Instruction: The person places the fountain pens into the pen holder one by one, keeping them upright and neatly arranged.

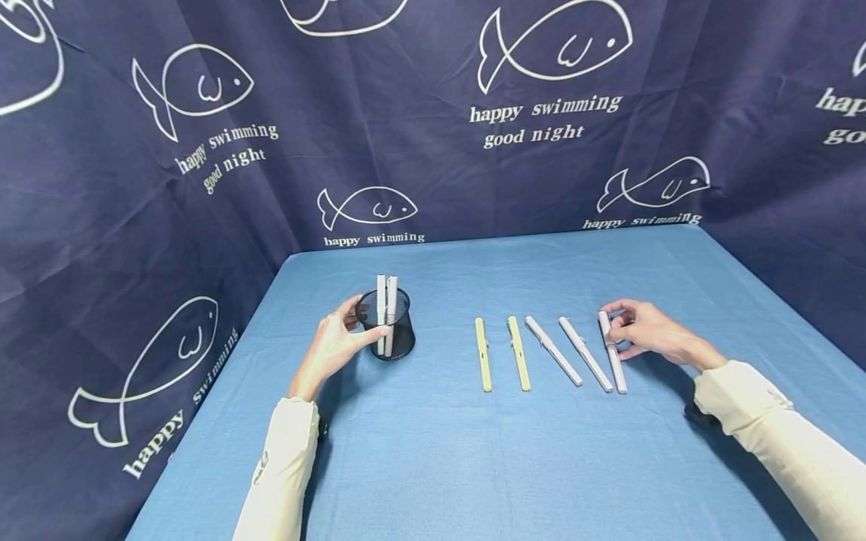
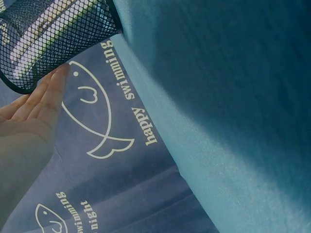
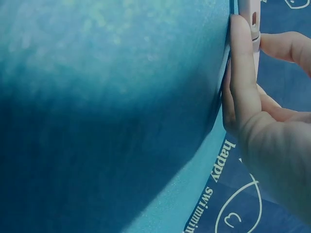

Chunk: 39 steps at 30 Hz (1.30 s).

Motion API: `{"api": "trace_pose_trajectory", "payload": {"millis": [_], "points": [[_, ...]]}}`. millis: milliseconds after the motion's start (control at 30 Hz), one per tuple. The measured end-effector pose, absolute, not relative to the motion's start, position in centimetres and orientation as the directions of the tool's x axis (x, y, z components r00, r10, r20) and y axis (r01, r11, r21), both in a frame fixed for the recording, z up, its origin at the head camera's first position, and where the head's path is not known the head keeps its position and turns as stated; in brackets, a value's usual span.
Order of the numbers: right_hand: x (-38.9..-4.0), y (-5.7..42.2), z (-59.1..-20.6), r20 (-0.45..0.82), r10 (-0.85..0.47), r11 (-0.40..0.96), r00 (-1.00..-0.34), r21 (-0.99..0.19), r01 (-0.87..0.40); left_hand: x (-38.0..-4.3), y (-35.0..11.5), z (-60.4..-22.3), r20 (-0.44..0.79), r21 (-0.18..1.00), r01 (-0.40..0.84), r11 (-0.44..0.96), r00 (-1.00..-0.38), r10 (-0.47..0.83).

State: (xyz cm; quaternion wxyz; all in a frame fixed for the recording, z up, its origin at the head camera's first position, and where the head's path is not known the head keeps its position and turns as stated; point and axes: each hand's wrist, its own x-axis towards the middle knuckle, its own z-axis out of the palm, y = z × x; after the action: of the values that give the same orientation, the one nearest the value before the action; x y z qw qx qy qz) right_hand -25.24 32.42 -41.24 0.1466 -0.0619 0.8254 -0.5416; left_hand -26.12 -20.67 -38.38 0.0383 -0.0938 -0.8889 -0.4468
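Note:
My left hand holds a black mesh pen holder at the left of the table, its thumb across the near side and its fingers behind the rim. Two white pens stand upright in the holder. In the left wrist view, the fingers lie along the mesh wall. Over on the right, my right hand pinches the upper part of a pale pinkish-white pen, the rightmost in a row. The right wrist view shows this pen between thumb and fingers.
Left of the held pen lie two more pale pens, one slanted and one beside it. Two yellow pens lie further left, roughly parallel. Blue cloth covers the table, with a dark fish-print curtain behind and at both sides.

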Motion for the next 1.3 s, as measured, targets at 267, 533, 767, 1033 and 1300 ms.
{"api": "trace_pose_trajectory", "payload": {"millis": [267, 533, 767, 1033, 1300], "points": [[-25.26, 32.62, -41.26, -0.170, -0.255, 0.407, -0.952, -0.912, 0.054, -25.93, -20.57, -38.18, 0.152, 0.787, 0.202, 0.583, -0.979, 0.134], [-25.14, 32.60, -41.02, -0.155, -0.246, 0.388, -0.957, -0.920, 0.050, -25.97, -20.63, -38.24, 0.153, 0.782, 0.200, 0.590, -0.980, 0.129], [-25.06, 32.42, -40.89, -0.138, -0.239, 0.389, -0.961, -0.921, 0.035, -26.12, -20.67, -38.35, 0.142, 0.783, 0.189, 0.592, -0.982, 0.125], [-25.07, 32.10, -40.52, -0.121, -0.217, 0.409, -0.969, -0.912, 0.023, -25.92, -20.74, -38.22, 0.144, 0.781, 0.191, 0.595, -0.982, 0.125], [-25.28, 32.22, -40.45, -0.090, -0.212, 0.416, -0.973, -0.909, -0.006, -25.99, -20.75, -38.26, 0.141, 0.775, 0.190, 0.603, -0.982, 0.127]]}}
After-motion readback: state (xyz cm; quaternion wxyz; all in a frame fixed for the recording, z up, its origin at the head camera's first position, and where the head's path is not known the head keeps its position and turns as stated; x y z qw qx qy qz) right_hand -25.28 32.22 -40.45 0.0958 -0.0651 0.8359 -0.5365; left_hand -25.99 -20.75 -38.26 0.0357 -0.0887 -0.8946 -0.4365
